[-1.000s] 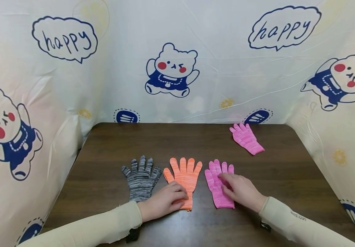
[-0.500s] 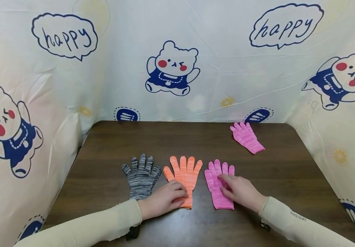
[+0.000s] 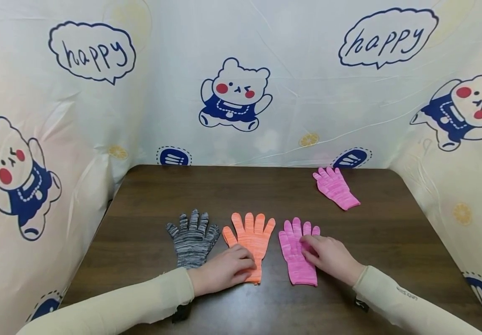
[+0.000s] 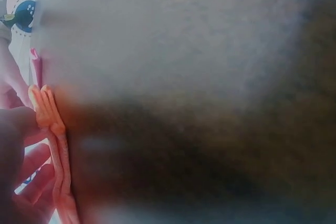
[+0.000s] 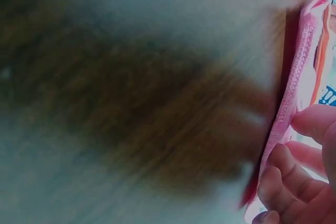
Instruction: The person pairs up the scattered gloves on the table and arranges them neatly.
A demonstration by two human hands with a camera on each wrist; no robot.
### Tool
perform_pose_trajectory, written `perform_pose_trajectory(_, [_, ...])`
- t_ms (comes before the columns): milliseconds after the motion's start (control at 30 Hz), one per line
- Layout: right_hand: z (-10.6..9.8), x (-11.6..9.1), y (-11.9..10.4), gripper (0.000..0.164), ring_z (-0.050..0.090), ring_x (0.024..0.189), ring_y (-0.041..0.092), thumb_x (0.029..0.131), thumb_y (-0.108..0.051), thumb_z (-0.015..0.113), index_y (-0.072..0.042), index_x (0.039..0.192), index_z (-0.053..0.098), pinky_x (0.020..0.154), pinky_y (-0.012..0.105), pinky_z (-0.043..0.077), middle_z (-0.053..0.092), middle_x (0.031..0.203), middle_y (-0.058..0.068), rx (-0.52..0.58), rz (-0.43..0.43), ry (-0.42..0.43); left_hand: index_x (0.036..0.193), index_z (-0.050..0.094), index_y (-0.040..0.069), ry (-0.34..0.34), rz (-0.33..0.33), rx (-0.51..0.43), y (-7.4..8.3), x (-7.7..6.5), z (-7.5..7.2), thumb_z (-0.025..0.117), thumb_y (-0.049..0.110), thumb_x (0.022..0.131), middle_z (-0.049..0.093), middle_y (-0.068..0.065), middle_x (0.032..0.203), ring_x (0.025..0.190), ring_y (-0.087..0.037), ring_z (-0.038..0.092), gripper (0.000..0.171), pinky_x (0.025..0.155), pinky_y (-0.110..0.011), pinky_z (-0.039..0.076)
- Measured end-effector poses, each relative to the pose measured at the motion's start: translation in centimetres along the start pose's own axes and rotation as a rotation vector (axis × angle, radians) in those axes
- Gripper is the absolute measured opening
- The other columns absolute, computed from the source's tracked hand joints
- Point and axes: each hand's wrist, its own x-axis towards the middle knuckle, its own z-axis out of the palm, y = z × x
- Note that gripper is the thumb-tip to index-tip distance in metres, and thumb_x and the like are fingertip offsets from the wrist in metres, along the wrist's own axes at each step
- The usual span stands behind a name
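Note:
Three knitted gloves lie flat in a row on the table. My left hand (image 3: 226, 272) rests on the lower part of the orange glove (image 3: 257, 242), its fingers relaxed across the wrist part. In the left wrist view, the thumb and fingers lie along the orange glove (image 4: 60, 156) edge-on. To the right, my right hand (image 3: 333, 258) touches the pink glove (image 3: 297, 260) with thumb and fingertips near its palm. The right wrist view shows the thumb tip against the pink glove (image 5: 294, 87). A grey-and-black striped glove (image 3: 191, 249) lies left of the orange one, its cuff hidden behind my left forearm.
Another pink glove (image 3: 337, 188) lies slanted near the far right edge of the dark brown wooden table (image 3: 207, 186). A pale printed cloth (image 3: 291, 116) with bear drawings hangs around the back and both sides.
Both hands keep nearly the same places. The pink glove under my right hand has slid very slightly toward the near edge. The head view has shifted a little.

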Motion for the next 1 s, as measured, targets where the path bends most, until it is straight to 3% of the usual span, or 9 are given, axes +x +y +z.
perform_pose_trajectory(333, [0.0,-0.1,0.5,0.027,0.051,0.068,0.001,0.091,-0.026,0.080,-0.016,0.114,0.071,0.067,0.028,0.054,0.059,0.079,-0.016,-0.002,0.022,0.014,0.115,0.074,0.020,0.034,0.087,0.080,0.5,0.8,-0.1,0.064,0.024,0.105,0.065,0.005,0.113,0.107,-0.012,0.059,0.014,0.099,-0.031,0.048])
perform_pose_trajectory(567, [-0.3,-0.2,0.7,0.026,0.051,0.068,0.002,0.091,-0.024,0.082,-0.016,0.113,0.071,0.068,0.030,0.054,0.059,0.082,-0.015,0.020,0.056,0.016,0.116,0.073,0.016,0.064,0.191,0.112,1.7,2.5,-0.3,0.067,0.020,0.103,0.065,0.005,0.109,0.100,-0.012,0.060,0.015,0.100,-0.031,0.048])
perform_pose_trajectory(767, [-0.3,-0.2,0.8,0.027,0.050,0.067,0.002,0.090,-0.022,0.082,-0.015,0.114,0.071,0.067,0.028,0.054,0.059,0.084,-0.012,0.030,0.065,0.020,0.116,0.074,0.019,0.040,0.250,0.199,2.8,4.4,0.2,0.066,0.024,0.103,0.066,0.007,0.108,0.100,-0.010,0.061,0.016,0.095,-0.028,0.049])
perform_pose_trajectory(1000, [-0.3,-0.2,0.8,0.027,0.051,0.069,0.003,0.090,-0.019,0.082,-0.014,0.114,0.070,0.066,0.027,0.053,0.059,0.084,-0.011,0.075,0.061,0.020,0.122,0.073,0.022,-0.032,0.235,0.260,3.7,6.5,0.7,0.062,0.029,0.105,0.066,0.009,0.114,0.104,-0.008,0.059,0.021,0.091,-0.025,0.048])
